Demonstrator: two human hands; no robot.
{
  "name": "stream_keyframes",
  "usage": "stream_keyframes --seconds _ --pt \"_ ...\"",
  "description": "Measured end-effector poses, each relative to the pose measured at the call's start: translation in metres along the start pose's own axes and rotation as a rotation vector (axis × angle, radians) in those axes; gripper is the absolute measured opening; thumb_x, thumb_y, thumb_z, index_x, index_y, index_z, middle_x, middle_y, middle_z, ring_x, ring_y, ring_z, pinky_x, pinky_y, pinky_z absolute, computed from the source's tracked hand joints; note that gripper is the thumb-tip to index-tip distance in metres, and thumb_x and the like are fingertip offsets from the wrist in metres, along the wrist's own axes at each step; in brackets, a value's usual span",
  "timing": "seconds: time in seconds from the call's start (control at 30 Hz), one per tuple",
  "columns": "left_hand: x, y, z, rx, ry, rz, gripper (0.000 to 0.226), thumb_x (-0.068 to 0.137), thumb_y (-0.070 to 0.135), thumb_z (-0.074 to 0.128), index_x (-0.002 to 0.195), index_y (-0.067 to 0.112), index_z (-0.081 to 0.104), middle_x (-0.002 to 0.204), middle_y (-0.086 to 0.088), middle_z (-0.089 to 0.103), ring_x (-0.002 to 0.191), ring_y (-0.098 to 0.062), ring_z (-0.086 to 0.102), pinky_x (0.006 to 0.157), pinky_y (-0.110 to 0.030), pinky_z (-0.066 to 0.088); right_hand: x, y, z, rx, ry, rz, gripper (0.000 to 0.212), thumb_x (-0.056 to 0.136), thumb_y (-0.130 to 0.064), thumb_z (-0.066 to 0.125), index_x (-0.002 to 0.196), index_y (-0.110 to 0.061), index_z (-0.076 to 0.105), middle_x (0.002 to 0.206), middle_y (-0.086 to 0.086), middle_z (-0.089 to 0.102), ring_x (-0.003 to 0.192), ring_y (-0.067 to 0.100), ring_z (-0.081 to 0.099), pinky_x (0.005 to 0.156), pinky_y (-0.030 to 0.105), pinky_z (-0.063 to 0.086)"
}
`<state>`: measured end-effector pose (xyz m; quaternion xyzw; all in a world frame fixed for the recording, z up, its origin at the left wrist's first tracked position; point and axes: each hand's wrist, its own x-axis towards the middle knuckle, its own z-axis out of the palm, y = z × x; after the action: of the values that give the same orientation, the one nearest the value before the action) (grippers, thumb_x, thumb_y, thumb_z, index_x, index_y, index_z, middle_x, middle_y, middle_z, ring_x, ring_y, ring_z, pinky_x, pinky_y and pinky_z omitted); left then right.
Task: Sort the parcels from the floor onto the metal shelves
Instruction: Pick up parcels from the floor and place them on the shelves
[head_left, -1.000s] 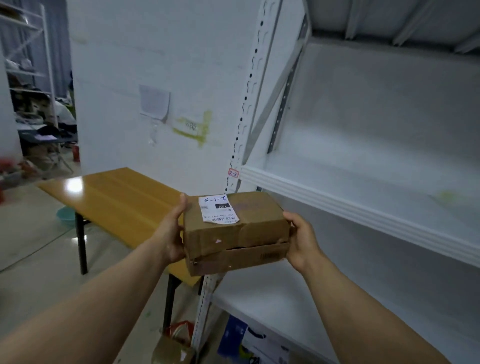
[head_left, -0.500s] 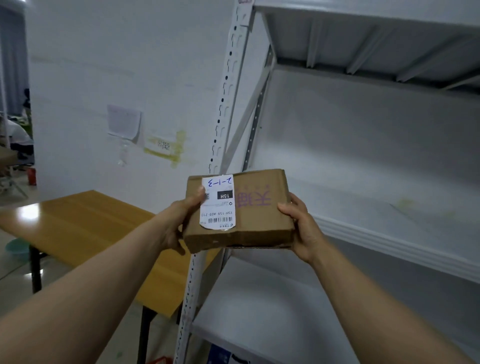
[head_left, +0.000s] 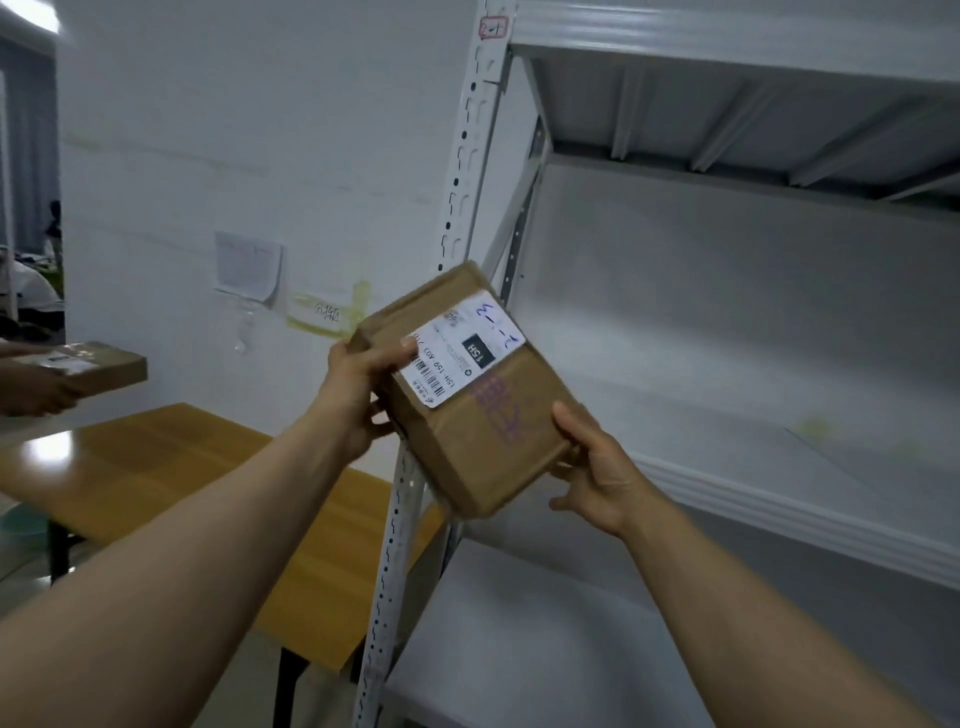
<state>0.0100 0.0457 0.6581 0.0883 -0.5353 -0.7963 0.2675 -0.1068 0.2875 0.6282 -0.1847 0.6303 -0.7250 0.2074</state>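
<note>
A brown cardboard parcel with a white shipping label is held up in front of the white metal shelves. It is tilted, with its label end turned up and away. My left hand grips its near left edge, thumb on the label. My right hand holds its lower right corner from below. The parcel hangs in front of the shelf's perforated front post, level with the middle shelf board, which is bare.
A wooden table stands to the left of the shelf post. At the far left another person's hand holds a second flat parcel. A lower shelf board lies below.
The parcel has risen and turned clockwise, its label now pointing up to the right. My view has lifted toward the upper shelf. Another person's hand with a parcel has come into view at the left.
</note>
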Motion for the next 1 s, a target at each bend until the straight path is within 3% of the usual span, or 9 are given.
stream_keyframes --seconds 0.1,0.17,0.23,0.33,0.47,0.57,0.67,0.83,1.0 --pt "0.003 0.032 0.004 0.314 -0.196 0.046 0.081 0.063 0.031 0.082 0.133 0.033 0.041 0.115 -0.013 0.068 0.100 -0.032 0.067 0.083 -0.052 0.056 -0.003 -0.028 0.002 -0.123 -0.002 -0.112 0.120 0.058 -0.063 0.078 0.156 -0.049 0.011 0.167 -0.002 0.019 0.154 0.029 0.011 0.120 0.059 0.013" --pt "0.004 0.048 0.012 0.522 -0.350 0.070 0.087 0.060 0.030 0.086 0.132 0.039 0.038 0.112 -0.010 0.065 0.088 -0.027 0.072 0.070 -0.042 0.059 -0.003 -0.050 0.006 -0.249 -0.048 -0.183 0.116 0.058 -0.068 0.076 0.154 -0.052 0.013 0.163 -0.003 0.031 0.153 0.031 0.013 0.120 0.061 0.009" --pt "0.008 0.058 0.022 0.640 -0.474 0.078 0.104 0.058 0.020 0.090 0.137 0.048 0.029 0.114 -0.011 0.060 0.079 -0.026 0.075 0.062 -0.033 0.059 -0.005 -0.072 0.010 -0.388 -0.109 -0.225 0.106 0.066 -0.067 0.080 0.151 -0.056 0.018 0.140 -0.011 0.054 0.148 0.030 0.025 0.117 0.063 0.012" --pt "0.014 0.067 0.036 0.690 -0.554 0.071 0.122 0.058 0.010 0.091 0.139 0.056 0.012 0.111 -0.019 0.062 0.079 -0.036 0.074 0.063 -0.036 0.060 -0.011 -0.100 0.017 -0.576 -0.207 -0.199 0.095 0.064 -0.063 0.080 0.146 -0.055 0.032 0.127 -0.009 0.065 0.127 0.022 0.055 0.103 0.056 0.046" --pt "0.012 0.077 0.055 0.781 -0.597 0.123 0.100 0.054 0.019 0.092 0.129 0.035 0.028 0.114 -0.017 0.059 0.079 -0.035 0.074 0.064 -0.039 0.061 -0.018 -0.118 0.020 -0.679 -0.279 -0.124 0.097 0.061 -0.053 0.086 0.144 -0.055 0.035 0.146 0.003 0.049 0.126 0.030 0.057 0.094 0.049 0.057" --pt "0.010 0.082 0.070 0.795 -0.690 0.146 0.082 0.056 0.016 0.091 0.119 0.028 0.039 0.112 -0.019 0.060 0.081 -0.038 0.074 0.063 -0.042 0.060 -0.019 -0.119 0.016 -0.650 -0.320 -0.118 0.105 0.063 -0.036 0.092 0.147 -0.052 0.030 0.142 0.011 0.053 0.114 0.032 0.068 0.092 0.048 0.058" --pt "0.008 0.086 0.083 0.799 -0.673 0.215 0.073 0.058 0.025 0.090 0.118 0.023 0.048 0.112 -0.016 0.065 0.085 -0.035 0.074 0.073 -0.048 0.061 -0.020 -0.115 0.006 -0.555 -0.264 -0.173 0.103 0.064 -0.029 0.093 0.145 -0.050 0.033 0.134 0.016 0.061 0.106 0.038 0.071 0.090 0.054 0.058" --pt "0.004 0.087 0.107 1.043 -0.524 0.485 0.081 0.064 0.076 0.069 0.130 0.034 0.051 0.117 0.011 0.065 0.098 -0.014 0.068 0.091 -0.036 0.052 -0.026 -0.117 -0.014 -0.396 -0.107 -0.288 0.092 0.068 -0.035 0.087 0.147 -0.038 0.039 0.126 0.013 0.069 0.108 0.038 0.070 0.092 0.062 0.054" --pt "0.005 0.099 0.106 1.256 -0.424 0.546 0.081 0.062 0.092 0.051 0.122 0.038 0.060 0.106 0.014 0.065 0.092 -0.011 0.063 0.076 -0.029 0.045 -0.043 -0.131 -0.042 -0.312 0.011 -0.308 0.095 0.062 -0.041 0.090 0.143 -0.038 0.042 0.122 0.009 0.072 0.105 0.036 0.072 0.081 0.058 0.058"
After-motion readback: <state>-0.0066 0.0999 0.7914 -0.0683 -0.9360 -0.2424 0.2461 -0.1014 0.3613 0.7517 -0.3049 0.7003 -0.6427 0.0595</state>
